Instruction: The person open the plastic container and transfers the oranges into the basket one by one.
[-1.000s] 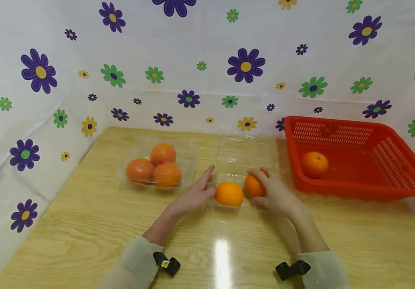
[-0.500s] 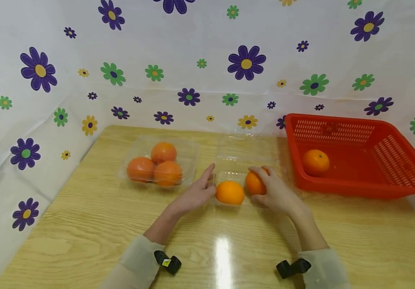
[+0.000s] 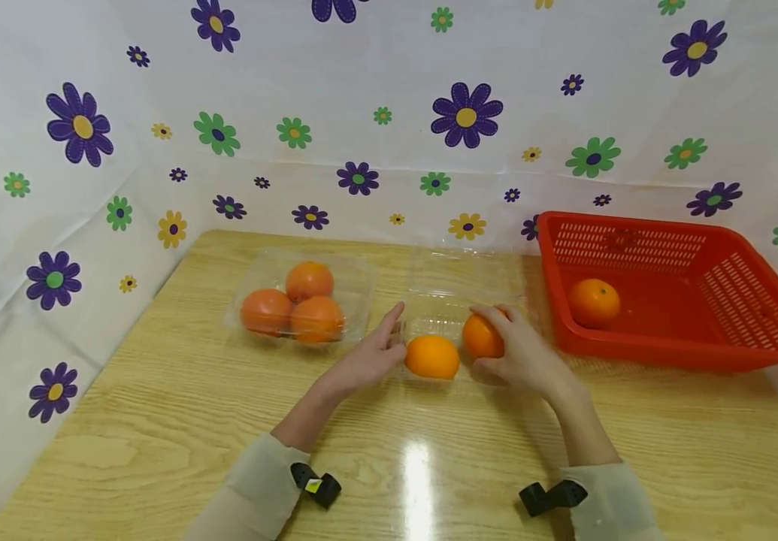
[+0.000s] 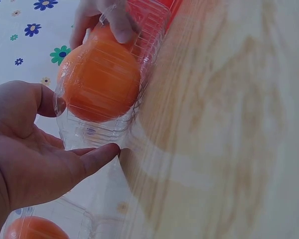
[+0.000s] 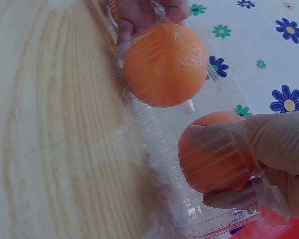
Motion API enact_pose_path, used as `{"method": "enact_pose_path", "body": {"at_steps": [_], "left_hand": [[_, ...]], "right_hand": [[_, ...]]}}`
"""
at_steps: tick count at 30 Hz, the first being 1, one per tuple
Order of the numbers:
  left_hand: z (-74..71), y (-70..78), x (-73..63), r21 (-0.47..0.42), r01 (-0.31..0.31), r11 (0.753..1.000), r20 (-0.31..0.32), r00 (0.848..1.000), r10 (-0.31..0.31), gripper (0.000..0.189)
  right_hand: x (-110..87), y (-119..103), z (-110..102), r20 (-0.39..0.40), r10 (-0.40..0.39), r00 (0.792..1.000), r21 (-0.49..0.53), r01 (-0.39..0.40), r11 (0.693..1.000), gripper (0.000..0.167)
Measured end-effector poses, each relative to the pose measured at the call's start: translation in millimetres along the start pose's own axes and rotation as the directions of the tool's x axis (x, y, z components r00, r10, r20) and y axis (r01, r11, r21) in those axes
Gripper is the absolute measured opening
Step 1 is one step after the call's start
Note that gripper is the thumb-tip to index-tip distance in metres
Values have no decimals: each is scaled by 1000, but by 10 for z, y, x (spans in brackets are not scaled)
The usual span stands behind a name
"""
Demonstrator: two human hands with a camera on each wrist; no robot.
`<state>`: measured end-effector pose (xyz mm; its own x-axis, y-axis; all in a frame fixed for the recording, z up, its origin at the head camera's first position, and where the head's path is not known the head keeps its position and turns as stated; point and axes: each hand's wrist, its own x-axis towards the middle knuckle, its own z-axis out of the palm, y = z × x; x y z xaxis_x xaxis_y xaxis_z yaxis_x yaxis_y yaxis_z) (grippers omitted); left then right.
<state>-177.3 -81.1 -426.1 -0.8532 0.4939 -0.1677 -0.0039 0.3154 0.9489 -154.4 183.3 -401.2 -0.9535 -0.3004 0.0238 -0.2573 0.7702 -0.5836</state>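
Observation:
My right hand [image 3: 520, 349] grips an orange [image 3: 482, 336] at the right end of a clear plastic clamshell box [image 3: 439, 324]. In the right wrist view, thumb and fingers curl round that orange, seen through the plastic. A second orange [image 3: 432, 357] lies in the left end of the box, untouched by the right hand. My left hand [image 3: 364, 361] touches the box's left end with its fingers fairly straight and spread, as the left wrist view also shows. The box's lid [image 3: 466, 272] stands folded back, away from me.
Left of the hands, another clear box [image 3: 355, 282] holds three reddish-orange round fruits [image 3: 310, 282]. At the right stands a red plastic basket [image 3: 673, 349] with one orange fruit [image 3: 593, 303] inside. Behind the wooden table [image 3: 192, 406] hangs a flowered cloth [image 3: 375, 68].
The head view has shifted slightly. Both hands stay in place at the box, with the right hand still holding its orange.

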Motion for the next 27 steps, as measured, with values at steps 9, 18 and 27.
{"method": "enact_pose_path", "body": {"at_steps": [9, 18, 27], "left_hand": [[-5, 8, 5, -5, 11, 1000, 10, 1000, -11, 79], [38, 22, 5, -11, 2, 1000, 24, 1000, -2, 78], [10, 12, -1, -19, 6, 1000, 19, 1000, -6, 78]], "right_hand": [[-71, -72, -248, -43, 40, 998, 23, -39, 999, 78], [-271, -84, -665, -202, 2, 979, 62, 11, 998, 78], [-196, 163, -1168, -263, 53, 963, 13, -52, 999, 83]]}}
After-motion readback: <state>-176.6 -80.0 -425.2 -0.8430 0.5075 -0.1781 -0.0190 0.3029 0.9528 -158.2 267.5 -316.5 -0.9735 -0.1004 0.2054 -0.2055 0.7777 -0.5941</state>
